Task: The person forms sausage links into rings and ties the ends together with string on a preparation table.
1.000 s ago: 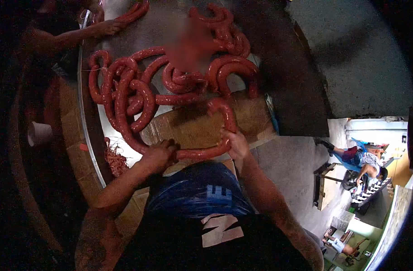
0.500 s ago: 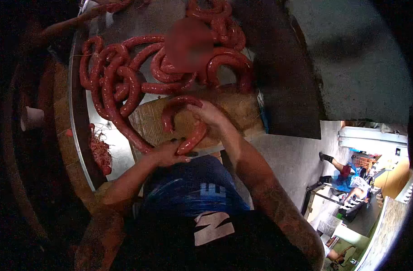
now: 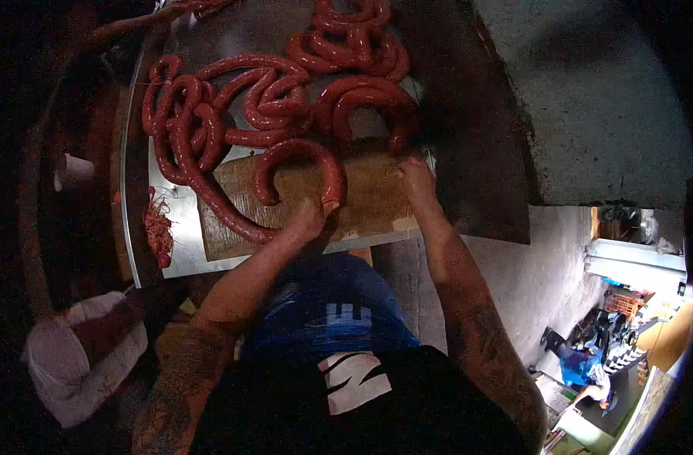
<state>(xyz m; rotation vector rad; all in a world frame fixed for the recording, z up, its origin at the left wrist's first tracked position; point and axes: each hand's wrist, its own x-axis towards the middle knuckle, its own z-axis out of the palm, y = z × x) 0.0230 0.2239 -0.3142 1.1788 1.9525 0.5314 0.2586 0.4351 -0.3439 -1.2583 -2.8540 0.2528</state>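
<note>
A curved red sausage [image 3: 299, 147] arches over a brown wooden board [image 3: 377, 187]. My left hand [image 3: 307, 220] is closed around the near end of that sausage. A longer sausage length [image 3: 224, 215] runs from the left pile down toward my left wrist, which hides its end. My right hand [image 3: 417, 178] is at the right end of the board with its fingers curled. Whatever is inside them, if anything, is hidden. Just beyond it lie the tips of thick curved sausages [image 3: 377, 92].
Coiled sausages [image 3: 274, 106] cover the far part of the metal table [image 3: 183, 246]. A heap of reddish strings [image 3: 158, 231] lies at its left edge. A white cup [image 3: 73, 171] and a white bucket [image 3: 81, 356] are at left. A person [image 3: 585, 364] is far right.
My right hand has let go of the curved sausage and moved right to the board's end. My left hand has moved right onto the sausage's near end. The sausage has shifted up and left.
</note>
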